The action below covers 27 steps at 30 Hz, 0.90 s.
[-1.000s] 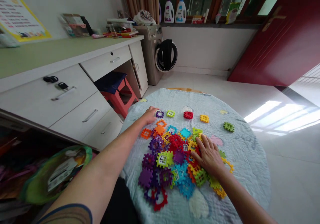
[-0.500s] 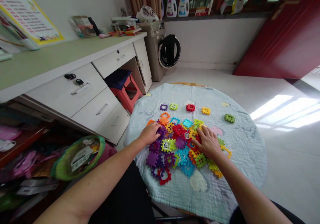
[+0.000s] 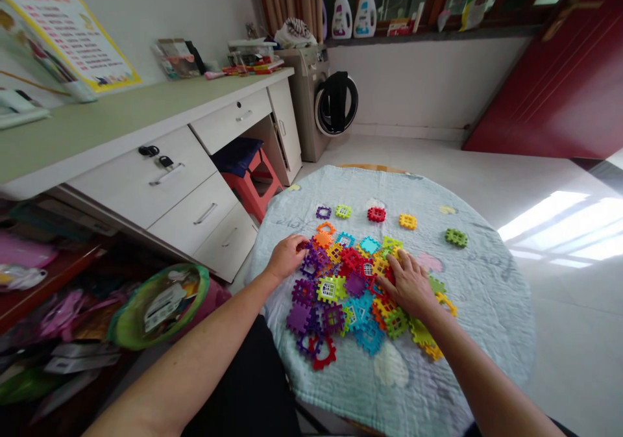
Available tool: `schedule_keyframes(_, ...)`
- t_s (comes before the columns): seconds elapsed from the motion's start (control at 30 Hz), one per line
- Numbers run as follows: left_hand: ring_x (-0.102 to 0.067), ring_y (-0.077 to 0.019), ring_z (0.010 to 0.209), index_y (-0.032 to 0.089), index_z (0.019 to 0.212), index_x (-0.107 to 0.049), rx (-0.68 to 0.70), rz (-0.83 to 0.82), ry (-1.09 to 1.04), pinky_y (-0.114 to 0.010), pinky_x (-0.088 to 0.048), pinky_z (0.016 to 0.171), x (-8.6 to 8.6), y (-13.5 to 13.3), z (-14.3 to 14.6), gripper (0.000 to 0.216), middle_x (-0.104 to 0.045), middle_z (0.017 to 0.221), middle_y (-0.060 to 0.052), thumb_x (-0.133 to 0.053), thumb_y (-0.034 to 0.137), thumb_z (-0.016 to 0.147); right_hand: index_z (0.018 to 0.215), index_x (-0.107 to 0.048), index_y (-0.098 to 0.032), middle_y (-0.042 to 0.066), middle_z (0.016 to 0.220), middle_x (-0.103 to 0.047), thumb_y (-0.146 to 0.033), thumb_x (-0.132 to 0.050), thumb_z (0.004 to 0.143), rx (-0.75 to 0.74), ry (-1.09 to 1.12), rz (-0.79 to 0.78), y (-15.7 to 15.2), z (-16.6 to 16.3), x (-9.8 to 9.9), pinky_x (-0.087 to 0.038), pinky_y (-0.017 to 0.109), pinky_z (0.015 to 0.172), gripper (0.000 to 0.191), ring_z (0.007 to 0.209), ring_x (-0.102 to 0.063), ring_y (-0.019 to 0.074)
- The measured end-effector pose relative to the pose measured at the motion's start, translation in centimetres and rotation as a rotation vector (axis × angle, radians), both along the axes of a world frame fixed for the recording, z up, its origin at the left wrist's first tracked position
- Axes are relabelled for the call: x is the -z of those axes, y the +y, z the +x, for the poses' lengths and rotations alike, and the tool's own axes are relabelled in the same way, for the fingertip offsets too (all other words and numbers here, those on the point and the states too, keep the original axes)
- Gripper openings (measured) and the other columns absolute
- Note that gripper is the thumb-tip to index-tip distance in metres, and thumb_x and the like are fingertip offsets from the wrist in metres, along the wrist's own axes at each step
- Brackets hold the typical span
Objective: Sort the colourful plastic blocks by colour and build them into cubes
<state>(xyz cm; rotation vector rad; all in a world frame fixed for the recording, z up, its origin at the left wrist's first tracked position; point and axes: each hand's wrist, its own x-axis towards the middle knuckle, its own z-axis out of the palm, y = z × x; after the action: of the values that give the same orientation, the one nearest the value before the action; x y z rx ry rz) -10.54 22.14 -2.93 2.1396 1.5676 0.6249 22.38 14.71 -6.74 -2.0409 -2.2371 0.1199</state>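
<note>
A heap of colourful plastic waffle tiles (image 3: 350, 291) lies on a round table under a pale blue quilted cloth (image 3: 481, 294). My left hand (image 3: 287, 255) rests at the heap's left edge, its fingers curled over a purple tile (image 3: 311, 263). Flat on the right side of the heap lies my right hand (image 3: 409, 284), fingers stretched out over red and yellow tiles. A row of single tiles sits beyond the heap: purple (image 3: 323, 212), green (image 3: 343, 211), red (image 3: 376, 214), yellow (image 3: 407, 221) and a green one (image 3: 456, 237) further right.
A white desk with drawers (image 3: 195, 164) stands to the left, a red stool (image 3: 250, 184) under it. A washing machine (image 3: 318, 102) is in the far corner. A green bag (image 3: 160, 304) and clutter lie on the floor at left. A red door (image 3: 559, 80) is at right.
My left hand has drawn back from the purple tile in the far row to the left edge of the heap. The right hand has stayed on the heap.
</note>
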Motion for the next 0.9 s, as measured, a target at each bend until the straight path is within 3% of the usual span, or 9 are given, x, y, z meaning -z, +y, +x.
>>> schedule_keyframes(0.27,-0.059,-0.0154,0.071,0.019,0.087,-0.066,-0.279,-0.033,0.154,-0.025,-0.044,0.066,0.6,1.3,-1.8,0.016,-0.064,0.075,-0.001,-0.058,0.027,0.075,0.132,-0.048,-0.019,0.018,0.143,-0.037,-0.067,-0.03,0.087,-0.015,-0.01,-0.013,0.1,0.1,0.0,-0.031,0.053,0.1,0.068,0.132,-0.031,0.0351)
schedule_keyframes(0.37,-0.06,-0.0161,0.072,0.018,0.091,-0.065,-0.32,-0.065,0.173,-0.026,-0.044,0.066,1.3,1.8,-2.8,0.02,-0.064,0.075,-0.001,-0.056,0.028,0.076,0.132,-0.048,-0.019,0.018,0.144,-0.036,-0.067,-0.029,0.088,-0.019,-0.016,-0.016,0.1,0.0,-0.2,-0.031,0.052,0.101,0.068,0.132,-0.031,0.0345)
schedule_keyframes(0.47,-0.06,-0.0154,0.074,0.017,0.104,-0.063,-0.292,-0.099,0.135,-0.026,-0.046,0.071,1.7,2.0,-3.4,0.029,-0.064,0.084,-0.003,-0.054,0.028,0.079,0.133,-0.047,-0.019,0.018,0.145,-0.035,-0.067,-0.03,0.087,-0.018,-0.005,-0.018,0.1,0.0,0.0,-0.03,0.052,0.102,0.068,0.133,-0.03,0.0347)
schedule_keyframes(0.67,-0.059,-0.0222,0.092,0.015,0.118,-0.056,-0.147,-0.029,0.242,-0.033,-0.047,0.087,1.9,1.3,-2.9,0.063,-0.059,0.101,-0.009,-0.068,0.05,0.068,0.142,-0.033,-0.022,0.017,0.146,-0.035,-0.066,-0.039,0.084,0.001,0.068,-0.048,0.0,1.3,-0.8,-0.029,0.053,0.102,0.073,0.133,-0.032,0.0353)
schedule_keyframes(0.8,-0.057,-0.025,0.099,0.017,0.118,-0.056,-0.099,-0.031,0.381,-0.034,-0.045,0.092,1.6,0.9,-2.1,0.06,-0.057,0.103,-0.009,-0.066,0.047,0.068,0.144,-0.031,-0.02,0.019,0.146,-0.034,-0.063,-0.048,0.08,0.056,0.082,-0.151,-0.5,3.2,-2.4,-0.033,0.052,0.097,0.078,0.13,-0.035,0.0378)
schedule_keyframes(0.9,-0.058,-0.0237,0.097,0.02,0.119,-0.056,-0.086,-0.047,0.436,-0.032,-0.045,0.091,1.5,0.9,-1.9,0.055,-0.056,0.102,-0.007,-0.064,0.041,0.069,0.142,-0.033,-0.019,0.02,0.139,-0.043,-0.057,-0.055,0.078,0.097,0.078,-0.252,-1.1,4.0,-3.2,-0.038,0.048,0.092,0.078,0.121,-0.044,0.0379)
